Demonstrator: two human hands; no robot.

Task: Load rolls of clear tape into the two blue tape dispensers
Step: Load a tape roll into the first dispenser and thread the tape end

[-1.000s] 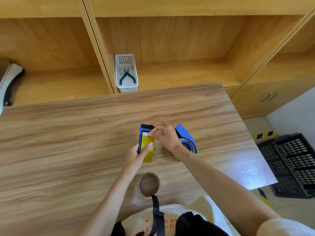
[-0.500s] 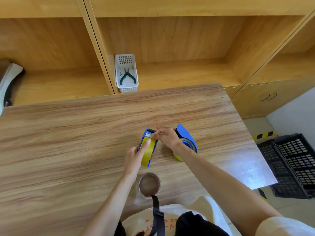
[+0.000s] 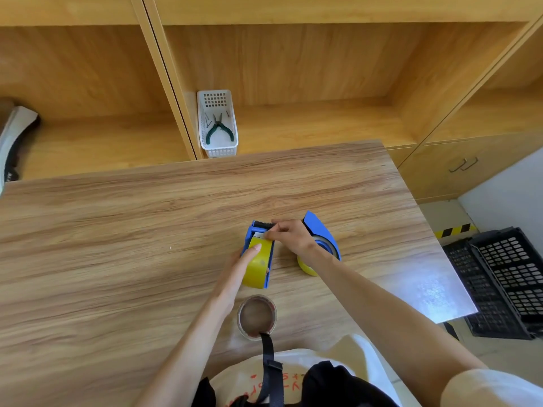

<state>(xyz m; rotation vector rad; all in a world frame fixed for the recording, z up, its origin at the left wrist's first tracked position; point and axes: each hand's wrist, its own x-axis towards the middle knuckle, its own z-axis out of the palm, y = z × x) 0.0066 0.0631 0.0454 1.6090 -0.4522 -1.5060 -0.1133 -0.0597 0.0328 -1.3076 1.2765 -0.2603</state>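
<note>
Left dispenser (image 3: 249, 238) sits beside right dispenser (image 3: 319, 227), loose roll (image 3: 257, 315) nearer.

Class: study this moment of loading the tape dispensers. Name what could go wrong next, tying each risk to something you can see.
1. The right hand pinches the tape end beside the dark cutter; a slip could nick a finger.
2. That wrist lies close to the second dispenser; it might get knocked.
3. The spare roll sits near the table edge under a hanging strap; the strap may drag it off.

Pliers (image 3: 218, 126) in white basket (image 3: 222, 151)
</note>
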